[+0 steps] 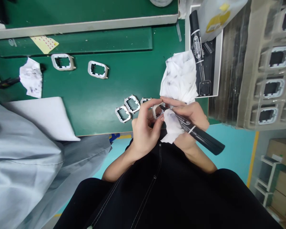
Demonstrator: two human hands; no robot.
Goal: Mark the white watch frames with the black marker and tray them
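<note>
My left hand (145, 127) is closed on a small whitish watch case frame (156, 110), pinched between thumb and fingers. In my right hand (192, 116) is a thick black marker (206, 140), slanted with its dark tip at the frame's opening. A white tissue (173, 124) with grey smudges is wrapped about the marker's front part and hangs from my right hand. Just left of my hands, two similar watch frames (132, 104) lie on the green table (90, 111). Another one (145, 100) is partly hidden behind my left fingers.
Farther left lie two more frames (97, 69). A stained tissue pile (180, 76) sits beyond my right hand, beside a white-edged box (219, 68) holding another marker (195, 36) and a bottle (220, 19). Stacked clear trays (250, 73) with frames stand right. A grey-clothed person (21, 159) is left.
</note>
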